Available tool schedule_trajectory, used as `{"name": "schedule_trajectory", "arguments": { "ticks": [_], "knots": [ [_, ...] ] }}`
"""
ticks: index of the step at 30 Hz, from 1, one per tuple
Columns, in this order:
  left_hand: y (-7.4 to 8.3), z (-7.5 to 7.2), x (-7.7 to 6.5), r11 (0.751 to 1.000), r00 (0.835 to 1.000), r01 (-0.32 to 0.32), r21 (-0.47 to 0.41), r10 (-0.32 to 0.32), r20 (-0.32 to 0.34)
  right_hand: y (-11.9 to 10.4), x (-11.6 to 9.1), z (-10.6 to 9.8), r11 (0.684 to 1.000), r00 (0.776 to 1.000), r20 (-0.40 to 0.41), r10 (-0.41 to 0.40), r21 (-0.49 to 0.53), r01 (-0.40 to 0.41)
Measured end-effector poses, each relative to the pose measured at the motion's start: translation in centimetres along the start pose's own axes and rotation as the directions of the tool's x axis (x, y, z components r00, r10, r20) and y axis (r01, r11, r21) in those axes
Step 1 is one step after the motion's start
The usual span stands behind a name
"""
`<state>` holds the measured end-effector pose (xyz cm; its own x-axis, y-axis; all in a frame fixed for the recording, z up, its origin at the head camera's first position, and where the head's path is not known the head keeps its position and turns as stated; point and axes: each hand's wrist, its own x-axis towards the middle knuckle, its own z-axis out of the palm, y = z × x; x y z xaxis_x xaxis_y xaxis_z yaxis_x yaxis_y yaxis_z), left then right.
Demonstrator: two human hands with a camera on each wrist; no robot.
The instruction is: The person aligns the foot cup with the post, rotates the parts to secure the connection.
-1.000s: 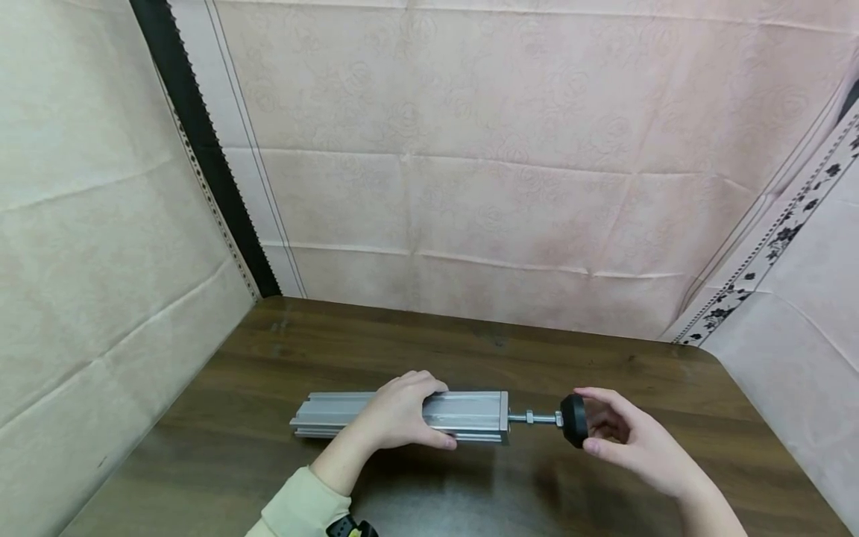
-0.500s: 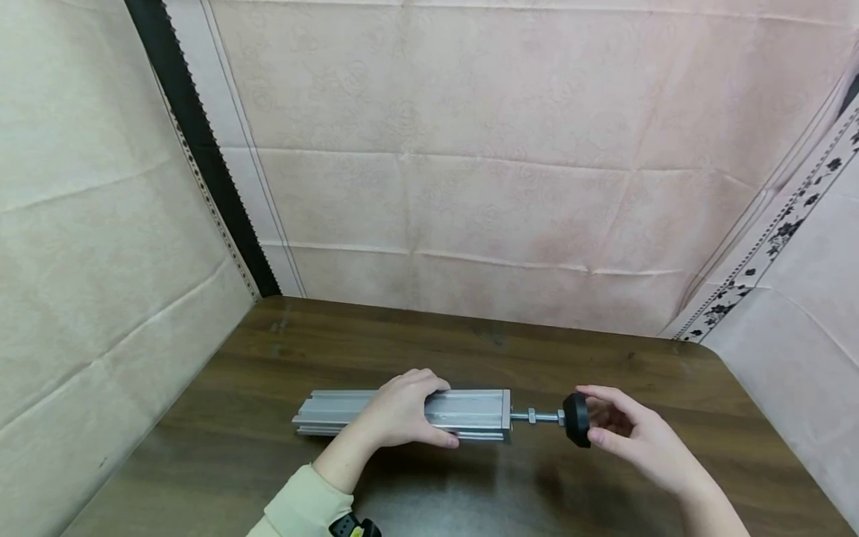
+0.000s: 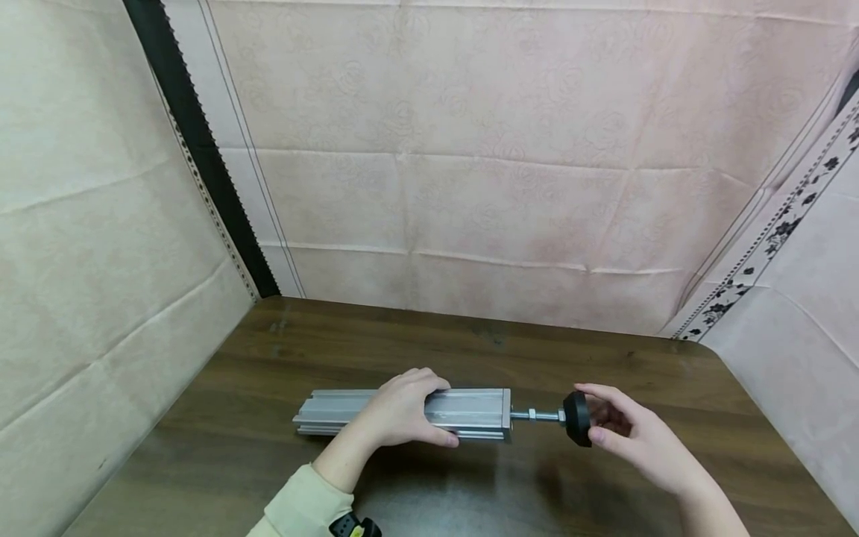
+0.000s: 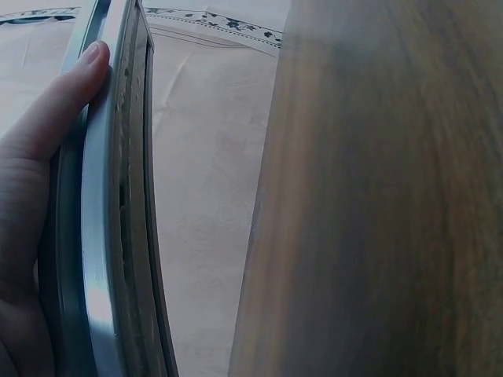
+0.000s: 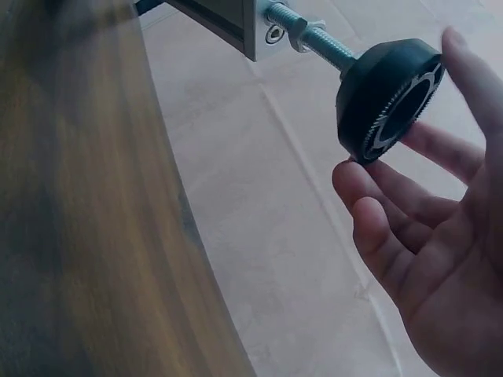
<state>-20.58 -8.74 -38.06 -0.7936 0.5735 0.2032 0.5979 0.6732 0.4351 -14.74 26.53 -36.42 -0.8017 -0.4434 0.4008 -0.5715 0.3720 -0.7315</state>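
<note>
An aluminium profile (image 3: 470,410) lies lengthwise across the middle of the head view, held above the wooden table. My left hand (image 3: 403,410) grips it from above, thumb along the near side; in the left wrist view that thumb (image 4: 78,86) presses on a grooved face of the profile. From the profile's right end plate sticks a threaded rod (image 3: 545,417) with a nut (image 5: 300,35) on it. A black round levelling foot (image 3: 576,419) sits at the rod's outer end. My right hand (image 3: 634,440) pinches the foot's rim between thumb and fingers; its ribbed, hollow underside faces the palm.
The brown wooden table (image 3: 335,328) spreads under both hands. A pale cloth (image 3: 470,186) hangs behind it, with more cloth at the left and right sides. A black strap with a buckle (image 3: 353,526) is on the left wrist.
Both hands and the profile have shifted very slightly right in the head view. The right thumb has moved a little upward on the foot's rim. Both holds are kept.
</note>
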Motion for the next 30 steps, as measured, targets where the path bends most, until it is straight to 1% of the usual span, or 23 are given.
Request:
{"name": "schedule_trajectory", "arguments": {
  "ticks": [3, 5, 7, 9, 12, 14, 16, 19, 22, 24, 28, 30],
  "knots": [
    [-0.09, 0.07, 0.03, 1.000, 1.000, 0.000, 0.003, 0.000, -0.002, 0.08, 0.03, -0.13, 0.999, 0.999, 0.040, -0.033, 0.038, 0.032],
    [-0.10, 0.07, 0.01, 1.000, 1.000, 0.003, 0.003, -0.003, -0.003, 0.13, 0.03, -0.19, 0.997, 0.996, 0.070, -0.046, 0.068, 0.042],
    [-0.15, 0.10, 0.01, 1.000, 1.000, 0.006, 0.006, -0.006, -0.004, 0.17, 0.03, -0.19, 0.997, 0.996, 0.083, -0.044, 0.072, 0.038],
    [-0.22, 0.14, 0.03, 1.000, 1.000, 0.007, 0.005, -0.007, -0.004, 0.12, 0.04, -0.15, 0.999, 0.997, 0.071, -0.012, 0.053, 0.008],
    [-0.34, 0.21, 0.08, 1.000, 1.000, 0.009, 0.006, -0.009, -0.002, 0.05, 0.11, -0.04, 0.999, 0.999, 0.032, 0.037, 0.004, -0.037],
    [-0.40, 0.22, 0.06, 1.000, 1.000, 0.011, 0.005, -0.011, 0.000, 0.06, 0.17, 0.01, 0.999, 0.999, 0.020, 0.048, -0.010, -0.048],
    [-0.44, 0.21, 0.05, 1.000, 1.000, 0.011, 0.006, -0.011, 0.000, 0.18, 0.23, 0.01, 1.000, 0.999, 0.027, 0.026, 0.008, -0.027],
    [-0.53, 0.21, 0.08, 1.000, 1.000, 0.009, 0.003, -0.009, -0.003, 0.44, 0.32, -0.07, 0.996, 0.997, 0.061, -0.047, 0.075, 0.042],
    [-0.61, 0.23, 0.14, 1.000, 1.000, 0.005, 0.002, -0.005, -0.004, 0.70, 0.39, -0.14, 0.991, 0.992, 0.090, -0.090, 0.112, 0.080],
    [-0.65, 0.23, 0.18, 1.000, 1.000, 0.007, 0.001, -0.007, 0.002, 0.74, 0.40, -0.14, 0.993, 0.993, 0.093, -0.069, 0.107, 0.059],
    [-0.65, 0.20, 0.28, 1.000, 1.000, 0.015, -0.008, -0.014, 0.016, 0.70, 0.32, -0.07, 0.998, 0.998, 0.058, 0.007, 0.059, -0.011],
    [-0.64, 0.20, 0.36, 1.000, 1.000, 0.016, -0.010, -0.015, 0.018, 0.67, 0.33, -0.05, 0.998, 0.999, 0.043, 0.026, 0.050, -0.028]
  ]
}}
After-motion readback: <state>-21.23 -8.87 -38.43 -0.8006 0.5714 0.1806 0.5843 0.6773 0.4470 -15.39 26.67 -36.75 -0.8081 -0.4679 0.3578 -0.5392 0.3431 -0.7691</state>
